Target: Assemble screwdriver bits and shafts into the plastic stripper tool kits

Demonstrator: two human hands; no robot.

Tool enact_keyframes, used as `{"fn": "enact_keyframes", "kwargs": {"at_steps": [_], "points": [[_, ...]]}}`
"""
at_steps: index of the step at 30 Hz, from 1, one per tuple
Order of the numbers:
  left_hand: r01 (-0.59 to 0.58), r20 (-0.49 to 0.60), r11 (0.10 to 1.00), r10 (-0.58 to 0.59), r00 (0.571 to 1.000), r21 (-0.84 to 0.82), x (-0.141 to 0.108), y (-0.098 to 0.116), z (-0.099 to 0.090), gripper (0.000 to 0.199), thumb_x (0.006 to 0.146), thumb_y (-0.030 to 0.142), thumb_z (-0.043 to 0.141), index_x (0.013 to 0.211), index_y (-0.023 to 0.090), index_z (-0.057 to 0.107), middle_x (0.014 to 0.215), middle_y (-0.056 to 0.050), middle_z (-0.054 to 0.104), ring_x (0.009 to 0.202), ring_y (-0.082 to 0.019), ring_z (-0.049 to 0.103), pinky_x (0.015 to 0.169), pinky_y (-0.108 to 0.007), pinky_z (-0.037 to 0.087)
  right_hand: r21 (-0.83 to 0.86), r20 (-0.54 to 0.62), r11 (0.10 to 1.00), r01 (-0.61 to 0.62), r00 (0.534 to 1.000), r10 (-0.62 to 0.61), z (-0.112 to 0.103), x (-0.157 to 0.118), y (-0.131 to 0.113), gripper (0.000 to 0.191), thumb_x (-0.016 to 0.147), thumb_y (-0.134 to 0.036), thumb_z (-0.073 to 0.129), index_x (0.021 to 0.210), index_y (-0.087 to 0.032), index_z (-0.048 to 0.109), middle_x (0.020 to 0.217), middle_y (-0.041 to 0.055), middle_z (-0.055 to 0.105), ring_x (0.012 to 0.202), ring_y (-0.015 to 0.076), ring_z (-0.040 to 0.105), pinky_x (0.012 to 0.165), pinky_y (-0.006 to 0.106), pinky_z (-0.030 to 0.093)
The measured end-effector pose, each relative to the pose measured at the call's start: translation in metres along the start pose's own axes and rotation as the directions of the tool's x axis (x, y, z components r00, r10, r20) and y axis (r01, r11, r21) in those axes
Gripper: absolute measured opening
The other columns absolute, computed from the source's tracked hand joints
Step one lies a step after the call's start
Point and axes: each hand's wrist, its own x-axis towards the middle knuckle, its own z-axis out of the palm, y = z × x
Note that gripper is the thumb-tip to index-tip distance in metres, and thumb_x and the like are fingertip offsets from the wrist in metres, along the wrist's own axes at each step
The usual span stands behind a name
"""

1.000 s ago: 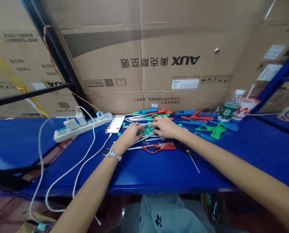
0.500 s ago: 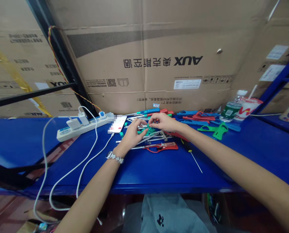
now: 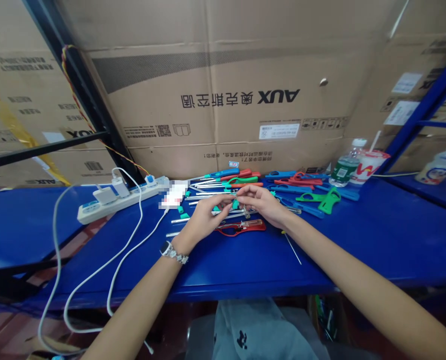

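Note:
My left hand (image 3: pixel 207 216) and my right hand (image 3: pixel 265 206) meet fingertip to fingertip over the middle of the blue shelf. Between their pinched fingers is a small green plastic piece (image 3: pixel 235 204), partly covered by them. Just below lies a red lighter casing half (image 3: pixel 258 226), with a clear tank and a metal rod in it. Metal rods (image 3: pixel 178 220) and loose green plastic pieces (image 3: pixel 184 216) are scattered around and under my hands. Behind them, long-necked lighters with red, blue and green handles (image 3: pixel 228 172) lie in a pile.
Blue and red casing parts (image 3: pixel 294 189) and a green casing (image 3: pixel 330 201) lie to the right, before a bottle (image 3: pixel 345 170) and a cup with a straw (image 3: pixel 369 165). A thin screwdriver (image 3: pixel 293 250) rests near the front. On the left are a power strip (image 3: pixel 88 214), white cables and a phone (image 3: pixel 175 194).
The view has turned slightly right. My right hand has come lower and to the right, and the green piece between the fingertips now shows more plainly. Both hands stay close together.

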Motion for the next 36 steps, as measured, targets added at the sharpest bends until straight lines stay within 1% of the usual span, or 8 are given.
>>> {"fn": "enact_keyframes", "kwargs": {"at_steps": [5,10,17,21,24,26,31,36], "points": [[0.107,-0.027,0.980,-0.113,0.993,-0.169,0.002,-0.003,0.001,0.018,0.095,0.031,0.063,0.106,0.019,0.073,0.098,-0.006,0.078,0.087,-0.019,0.073,0.082,-0.034,0.058,-0.056,0.046,0.994,0.092,0.995,-0.089,0.005,-0.004,-0.001,0.035,0.074,-0.049,0.081,0.085,-0.022,0.063,0.075,-0.0014,0.065,0.070,0.0144,0.062,0.069,0.031,0.049],[0.147,-0.081,0.961,-0.170,0.982,-0.234,0.003,-0.003,0.002,0.021,0.093,0.037,0.066,0.094,0.018,0.074,0.081,-0.004,0.075,0.071,-0.015,0.067,0.066,-0.027,0.054,-0.129,0.064,0.967,0.221,0.975,-0.215,0.006,-0.004,0.003,0.033,0.079,-0.051,0.079,0.083,-0.022,0.064,0.075,-0.0015,0.064,0.070,0.0147,0.061,0.073,0.033,0.051],[0.190,-0.091,0.912,-0.238,0.967,-0.365,0.004,-0.007,0.004,0.025,0.091,0.042,0.067,0.092,0.017,0.072,0.074,-0.003,0.073,0.066,-0.015,0.068,0.066,-0.028,0.058,-0.076,0.066,0.967,0.245,0.968,-0.240,0.009,-0.006,0.006,0.032,0.080,-0.048,0.078,0.094,-0.023,0.063,0.072,-0.0021,0.068,0.067,0.0157,0.065,0.070,0.034,0.054],[0.116,-0.075,0.972,-0.134,0.988,-0.206,0.002,-0.003,0.002,0.024,0.095,0.037,0.061,0.100,0.016,0.071,0.085,-0.006,0.075,0.075,-0.018,0.070,0.072,-0.032,0.058,-0.108,-0.012,0.961,0.256,0.966,-0.259,0.011,-0.007,0.005,0.032,0.081,-0.052,0.075,0.084,-0.022,0.064,0.069,-0.0007,0.068,0.065,0.0159,0.066,0.070,0.035,0.055],[-0.009,-0.097,0.998,0.003,0.995,-0.058,0.001,0.001,0.002,0.026,0.092,0.034,0.066,0.111,0.016,0.069,0.095,-0.008,0.073,0.085,-0.019,0.069,0.078,-0.034,0.058,-0.174,-0.057,0.958,0.229,0.969,-0.242,0.013,-0.007,0.006,0.032,0.080,-0.050,0.074,0.077,-0.021,0.063,0.063,-0.0010,0.065,0.057,0.0148,0.061,0.061,0.031,0.052],[-0.036,-0.092,0.999,0.033,0.995,-0.037,0.001,0.002,0.003,0.028,0.089,0.034,0.071,0.110,0.017,0.068,0.093,-0.007,0.071,0.083,-0.018,0.068,0.076,-0.032,0.057,-0.218,-0.082,0.955,0.201,0.971,-0.223,0.016,-0.005,0.007,0.030,0.078,-0.047,0.074,0.073,-0.020,0.061,0.062,-0.0008,0.064,0.055,0.0139,0.058,0.056,0.029,0.048],[0.079,-0.055,0.984,-0.089,0.995,-0.161,0.001,-0.006,0.003,0.018,0.092,0.031,0.069,0.104,0.018,0.067,0.084,-0.003,0.071,0.075,-0.016,0.067,0.074,-0.031,0.056,-0.315,-0.057,0.929,0.194,0.973,-0.223,0.020,-0.001,0.005,0.025,0.080,-0.040,0.072,0.073,-0.019,0.061,0.063,-0.0011,0.061,0.055,0.0123,0.053,0.053,0.027,0.042],[0.203,-0.017,0.918,-0.222,0.975,-0.342,0.003,-0.008,0.002,0.027,0.091,0.033,0.069,0.112,0.017,0.065,0.082,-0.003,0.070,0.075,-0.016,0.068,0.070,-0.029,0.054,-0.322,0.052,0.910,0.262,0.964,-0.260,0.014,0.001,0.000,0.027,0.087,-0.046,0.067,0.087,-0.019,0.068,0.077,0.0011,0.065,0.066,0.0141,0.057,0.062,0.029,0.045]]}}
